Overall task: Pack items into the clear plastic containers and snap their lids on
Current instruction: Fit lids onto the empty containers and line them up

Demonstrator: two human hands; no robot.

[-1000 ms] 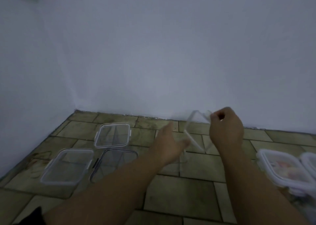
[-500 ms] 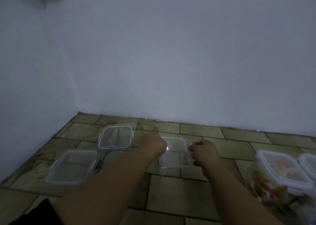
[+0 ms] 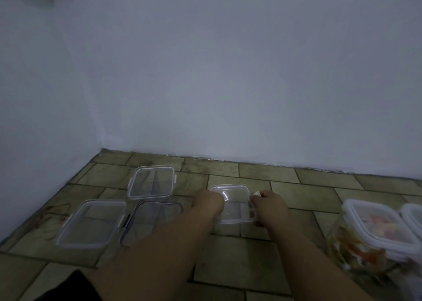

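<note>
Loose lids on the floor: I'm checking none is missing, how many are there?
3, all left of the left arm: back lid, front-left lid, dark-rimmed lid partly behind that arm. More may be out of frame.

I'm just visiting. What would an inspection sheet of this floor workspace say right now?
Surface: tiled floor, stained at left.
Job's things: clear box between the hands; three clear lids, seemingly, flat at left; two filled lidded boxes at right.
Clutter: nothing seen.
Hands: left hand and right hand grip the clear box's sides.
Cables: nothing seen.
Surroundings: pale wall, corner at left.
</note>
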